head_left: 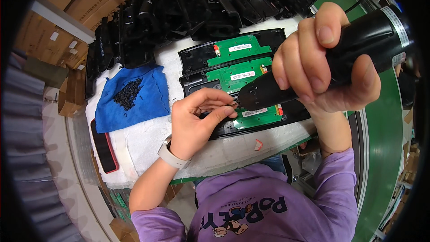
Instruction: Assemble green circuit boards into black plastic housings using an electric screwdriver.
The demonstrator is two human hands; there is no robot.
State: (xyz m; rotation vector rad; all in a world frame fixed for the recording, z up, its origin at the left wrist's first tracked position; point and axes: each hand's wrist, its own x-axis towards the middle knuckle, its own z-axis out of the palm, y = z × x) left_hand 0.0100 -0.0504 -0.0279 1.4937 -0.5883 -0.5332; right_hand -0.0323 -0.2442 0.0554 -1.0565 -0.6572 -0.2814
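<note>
My right hand (309, 65) is wrapped around a black electric screwdriver (369, 40), held nearly level with its nose pointing left. Close to that nose, the thumb and fingers of my left hand (192, 118) are pinched together; whatever is between them is too small to make out. Both hands are over the nearest of three black plastic housings (219, 131), which carries a green circuit board (253, 122). Two more boards, a middle one (221, 72) and a far one (242, 49), lie behind in their housings. Left of them, small black screws (127, 94) are heaped on a blue cloth (150, 107).
Many black plastic parts (179, 9) are stacked along the back of the white foam-covered table (201, 166). A phone in a red case (104, 152) lies at the left edge. An orange-white scrap (258, 144) is near the front. Cardboard boxes (94, 4) stand behind left.
</note>
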